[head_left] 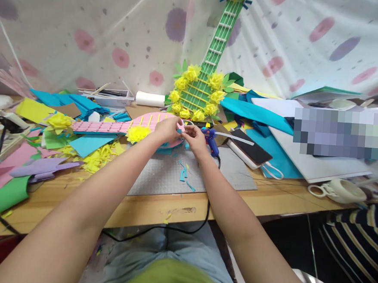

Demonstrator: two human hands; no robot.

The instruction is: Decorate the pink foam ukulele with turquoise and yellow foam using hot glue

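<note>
Both my arms reach out over a wooden table [158, 208]. My left hand [166, 129] and my right hand [193, 138] meet above a grey cutting mat [173, 175], their fingers pinched together on a small pink paper piece [180, 125]. Just behind the hands lies a pink paper guitar [112, 126] with yellow paper flowers [137, 133]. A blue glue gun [212, 141] lies right beside my right hand. A green paper guitar [210, 61] ringed with yellow flowers leans upright against the cloth backdrop.
Coloured paper scraps [39, 148] cover the table's left side. A phone [251, 148], teal sheets [255, 114] and a white board [319, 165] lie to the right, with white scissors [334, 190] near the edge. A black cord [170, 228] hangs off the front. A striped sleeve [360, 239] shows at the right.
</note>
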